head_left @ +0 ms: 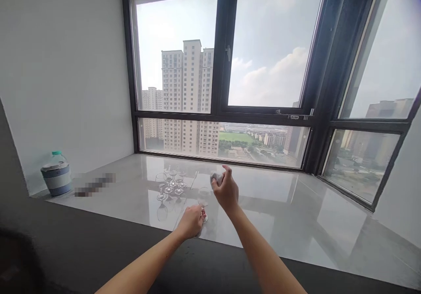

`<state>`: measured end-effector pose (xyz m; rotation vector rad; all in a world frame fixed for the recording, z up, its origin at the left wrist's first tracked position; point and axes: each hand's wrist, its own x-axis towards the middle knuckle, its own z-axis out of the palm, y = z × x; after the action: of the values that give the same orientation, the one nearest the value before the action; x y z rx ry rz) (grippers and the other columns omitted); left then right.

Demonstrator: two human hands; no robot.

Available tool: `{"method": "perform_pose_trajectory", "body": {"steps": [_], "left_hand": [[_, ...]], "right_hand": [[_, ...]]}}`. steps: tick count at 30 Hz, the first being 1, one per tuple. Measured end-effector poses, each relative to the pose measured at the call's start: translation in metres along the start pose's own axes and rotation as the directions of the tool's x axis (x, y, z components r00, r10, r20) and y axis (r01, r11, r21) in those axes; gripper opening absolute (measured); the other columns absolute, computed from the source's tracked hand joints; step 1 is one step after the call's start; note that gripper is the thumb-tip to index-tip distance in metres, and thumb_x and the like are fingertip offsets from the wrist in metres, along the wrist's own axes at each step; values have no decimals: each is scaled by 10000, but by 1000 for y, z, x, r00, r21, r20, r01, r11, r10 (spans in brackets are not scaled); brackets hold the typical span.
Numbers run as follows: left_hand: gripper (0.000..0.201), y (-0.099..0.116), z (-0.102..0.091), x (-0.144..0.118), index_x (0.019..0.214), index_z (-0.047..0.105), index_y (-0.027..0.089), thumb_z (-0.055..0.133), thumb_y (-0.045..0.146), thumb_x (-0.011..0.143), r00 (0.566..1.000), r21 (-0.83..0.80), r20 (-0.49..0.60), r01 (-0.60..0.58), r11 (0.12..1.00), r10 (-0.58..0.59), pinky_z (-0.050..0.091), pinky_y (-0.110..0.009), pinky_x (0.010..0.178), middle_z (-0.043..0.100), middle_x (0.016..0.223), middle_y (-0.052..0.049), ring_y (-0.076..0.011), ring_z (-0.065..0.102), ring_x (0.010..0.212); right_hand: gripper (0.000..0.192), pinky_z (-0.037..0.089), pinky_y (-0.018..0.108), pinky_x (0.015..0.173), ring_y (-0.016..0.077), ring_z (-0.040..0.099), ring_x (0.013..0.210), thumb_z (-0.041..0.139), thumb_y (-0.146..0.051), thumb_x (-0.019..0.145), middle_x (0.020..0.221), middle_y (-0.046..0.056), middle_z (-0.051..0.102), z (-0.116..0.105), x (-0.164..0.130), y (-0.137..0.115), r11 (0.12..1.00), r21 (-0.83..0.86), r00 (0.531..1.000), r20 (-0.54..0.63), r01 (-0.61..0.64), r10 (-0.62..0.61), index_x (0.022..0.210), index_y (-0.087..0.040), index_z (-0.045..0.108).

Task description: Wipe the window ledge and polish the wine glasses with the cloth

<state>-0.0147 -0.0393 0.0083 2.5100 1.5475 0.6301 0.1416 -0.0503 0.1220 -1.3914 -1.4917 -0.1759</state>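
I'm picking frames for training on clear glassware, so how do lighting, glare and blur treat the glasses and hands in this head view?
Head view: strong backlight from the window; the glossy sill mirrors the sky, so the wine glass held by the left hand looks faint. The right hand with a cloth is sharp. The glass cluster is small, and a pixelated patch sits left.

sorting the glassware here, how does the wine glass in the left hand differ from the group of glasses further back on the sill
The wine glass is gripped low, near its base, by the left hand, close to the sill's near edge; the group of glasses stands untouched, farther back. It is alone beside the right hand, which holds a cloth; they cluster together. All are clear, stemmed and upright.
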Motion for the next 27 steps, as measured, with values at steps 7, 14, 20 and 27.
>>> {"method": "perform_pose_trajectory", "body": {"steps": [7,14,20,27], "left_hand": [[172,2,-2,0,962,577,198,421,228,895,998,-19,24,63,998,-63,360,-324,840,652,985,-69,-211,581,956],[202,3,-1,0,1021,566,212,423,197,879,997,-40,47,63,997,-61,357,-329,870,649,1028,-62,-211,567,992],[205,2,-1,0,1004,580,205,415,220,884,995,-24,53,86,996,-85,353,-337,858,644,1015,-72,-224,570,975],[227,0,0,2,1055,580,215,421,236,894,998,-33,41,55,998,-54,345,-317,869,643,1076,-69,-213,567,1019]], "right_hand": [[532,391,269,693,213,635,831,450,-263,892,915,85,681,30,-2,-23,943,-154,859,476,294,-190,1403,-196,320],[481,419,284,714,216,655,810,300,-276,962,920,96,701,26,-1,-15,946,-194,848,514,262,-129,1432,-173,318],[588,397,356,882,229,645,856,264,-410,977,909,105,702,22,-3,-23,948,-136,825,538,287,-172,1493,-130,240],[674,222,432,1078,220,626,982,186,-520,974,930,85,709,12,-9,-24,961,-101,785,601,257,-147,1526,-138,130]]}}
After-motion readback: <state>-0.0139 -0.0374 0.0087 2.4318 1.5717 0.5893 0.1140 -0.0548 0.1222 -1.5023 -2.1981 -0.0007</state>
